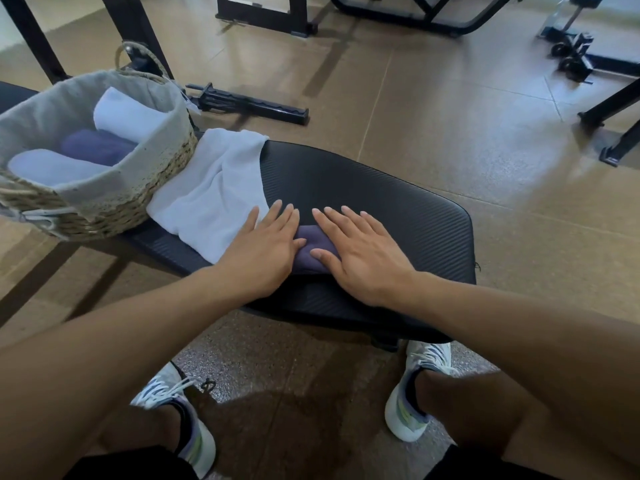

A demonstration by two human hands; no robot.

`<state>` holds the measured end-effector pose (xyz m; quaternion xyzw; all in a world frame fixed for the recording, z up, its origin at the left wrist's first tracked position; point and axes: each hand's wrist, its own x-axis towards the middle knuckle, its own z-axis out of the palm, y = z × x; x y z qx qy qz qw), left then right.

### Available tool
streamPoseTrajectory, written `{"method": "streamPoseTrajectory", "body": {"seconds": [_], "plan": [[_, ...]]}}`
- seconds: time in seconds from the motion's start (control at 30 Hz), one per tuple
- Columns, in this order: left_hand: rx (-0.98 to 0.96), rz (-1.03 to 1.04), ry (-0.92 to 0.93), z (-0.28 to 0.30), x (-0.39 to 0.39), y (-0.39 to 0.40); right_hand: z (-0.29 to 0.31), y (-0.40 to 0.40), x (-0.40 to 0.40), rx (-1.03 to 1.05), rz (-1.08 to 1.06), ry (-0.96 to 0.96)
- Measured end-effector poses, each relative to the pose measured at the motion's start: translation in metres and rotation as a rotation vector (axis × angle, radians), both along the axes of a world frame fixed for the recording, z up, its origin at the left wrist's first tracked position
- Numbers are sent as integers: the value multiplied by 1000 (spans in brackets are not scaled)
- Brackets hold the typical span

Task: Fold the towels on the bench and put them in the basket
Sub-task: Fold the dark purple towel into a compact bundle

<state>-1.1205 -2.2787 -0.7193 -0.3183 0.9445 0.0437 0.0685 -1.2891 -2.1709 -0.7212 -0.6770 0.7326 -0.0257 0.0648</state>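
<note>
Head view looks down on a black ribbed padded tabletop (398, 202) where both hands lie flat, fingers straight and spread. Left hand (263, 251) and right hand (360, 254) press side by side on a small folded dark purple towel (311, 249), which sits near the front edge and shows only in the gap between them. Neither hand grips it; the palms simply bear down. Just to the left, touching the left hand's fingers, lies a rumpled white terry towel (214, 192), not yet folded, its far end against the woven rope basket with a grey cloth liner (152, 157). That basket stands at the left end of the tabletop and already holds two white rolls and a purple one.

By my reading the step in hand is flattening the last fold of the purple towel. Next would come gathering it without letting the fold spring open, carrying it left over the white towel, and setting it into the basket; the white towel then remains.
</note>
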Motion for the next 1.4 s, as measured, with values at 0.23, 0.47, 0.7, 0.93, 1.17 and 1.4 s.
{"method": "streamPoseTrajectory", "body": {"seconds": [0.23,0.47,0.7,0.93,1.17,1.4], "plan": [[-51,-4,21,-7,3,0,-6,-5,-5,-20,18,26],[-3,0,64,-9,3,-2,0,-5,-6,-4,28,-28],[85,34,140,7,3,-1,27,-9,-20,140,35,-253],[167,111,372,30,-1,-8,47,1,-47,57,-164,-360],[206,86,419,30,-1,-6,52,7,-58,159,-222,-363],[166,-31,332,26,-4,0,51,4,-60,244,-163,-326]]}}
